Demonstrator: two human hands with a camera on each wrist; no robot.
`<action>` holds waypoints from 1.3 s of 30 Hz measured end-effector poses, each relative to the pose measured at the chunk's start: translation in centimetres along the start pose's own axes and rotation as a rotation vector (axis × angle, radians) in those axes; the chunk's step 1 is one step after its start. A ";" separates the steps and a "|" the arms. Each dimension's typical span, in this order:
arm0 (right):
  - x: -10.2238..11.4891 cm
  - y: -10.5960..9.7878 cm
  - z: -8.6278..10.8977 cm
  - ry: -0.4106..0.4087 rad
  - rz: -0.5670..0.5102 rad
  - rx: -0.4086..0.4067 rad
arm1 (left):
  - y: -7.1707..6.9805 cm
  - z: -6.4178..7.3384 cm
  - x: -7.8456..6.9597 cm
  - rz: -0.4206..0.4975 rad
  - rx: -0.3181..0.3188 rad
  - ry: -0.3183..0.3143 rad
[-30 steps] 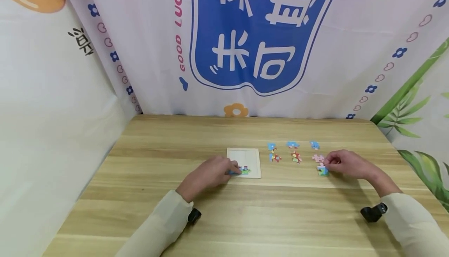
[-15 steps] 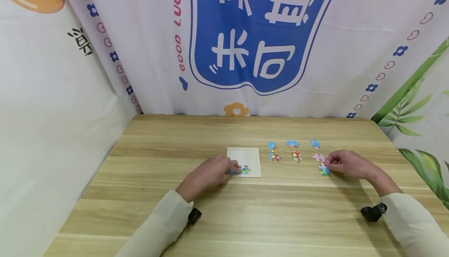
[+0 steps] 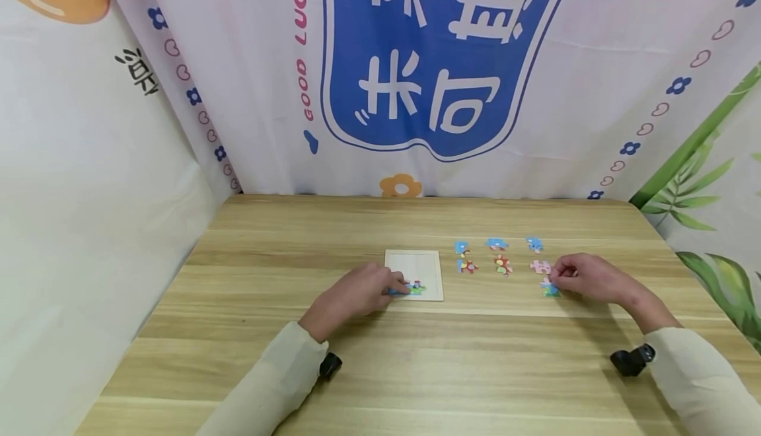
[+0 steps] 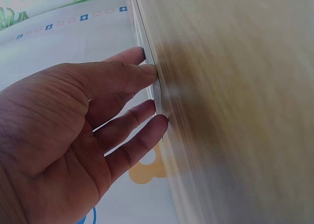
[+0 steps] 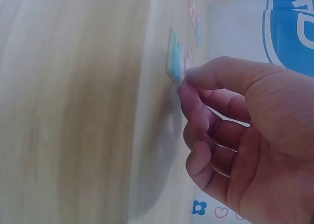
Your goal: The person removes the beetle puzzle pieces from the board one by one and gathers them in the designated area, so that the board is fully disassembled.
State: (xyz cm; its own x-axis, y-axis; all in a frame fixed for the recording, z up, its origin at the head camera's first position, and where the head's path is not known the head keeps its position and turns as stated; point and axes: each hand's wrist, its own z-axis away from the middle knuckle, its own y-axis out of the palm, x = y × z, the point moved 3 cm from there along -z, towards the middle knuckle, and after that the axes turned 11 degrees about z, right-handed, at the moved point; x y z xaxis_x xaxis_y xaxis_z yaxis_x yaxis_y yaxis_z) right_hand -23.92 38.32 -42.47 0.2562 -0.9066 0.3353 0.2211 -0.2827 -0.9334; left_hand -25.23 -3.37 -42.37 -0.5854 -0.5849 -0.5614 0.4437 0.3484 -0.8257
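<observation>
My left hand [image 3: 365, 289] rests at the left side of a shallow wooden puzzle tray [image 3: 440, 284]. Its index finger lies over the puzzle pieces [image 3: 417, 288] along the tray's near edge; in the left wrist view the thumb and other fingertips of the hand [image 4: 98, 116] touch the tray's rim [image 4: 142, 32]. Farther right, my right hand [image 3: 585, 277] pinches a green-and-blue puzzle piece [image 3: 551, 289] between thumb and index finger. The right wrist view shows this piece [image 5: 173, 59] tilted on edge, its lower corner at the fingertips of the hand [image 5: 245, 121].
Right of the tray, loose puzzle pieces lie in rows: blue ones [image 3: 496, 244] at the back, red-and-yellow ones [image 3: 503, 265] in front. A pink piece [image 3: 540, 267] lies just beside my right fingertips. A printed curtain [image 3: 267, 92] hangs behind the wooden table [image 3: 452, 370].
The green-and-blue piece has tilted and turned slightly in my right fingers. My left hand keeps its place on the tray.
</observation>
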 end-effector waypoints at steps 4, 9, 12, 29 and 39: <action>0.9 -0.2 -0.3 0.019 0.017 -0.011 | 0.1 0.0 0.0 0.001 0.002 -0.010; 2.5 -0.4 -0.8 -0.010 0.015 -0.037 | 0.2 -0.1 0.1 0.009 -0.002 -0.007; 3.5 -0.4 -1.2 -0.043 0.014 -0.051 | 0.2 -0.1 0.1 0.007 -0.004 -0.007; 13.6 3.0 -5.5 -0.308 -0.087 -0.071 | -0.1 0.0 0.1 -0.019 -0.003 0.020; 17.6 5.5 -8.0 -0.356 -0.021 -0.061 | -0.1 -0.1 0.0 -0.041 0.002 0.058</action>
State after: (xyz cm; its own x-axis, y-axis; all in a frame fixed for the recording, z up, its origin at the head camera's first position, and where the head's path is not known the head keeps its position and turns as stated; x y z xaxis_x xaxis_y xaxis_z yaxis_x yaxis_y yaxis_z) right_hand -25.73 18.32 -42.68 0.5660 -0.7379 0.3676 0.1756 -0.3278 -0.9283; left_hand -25.33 -3.38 -42.34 -0.6414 -0.5551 -0.5295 0.4197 0.3238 -0.8479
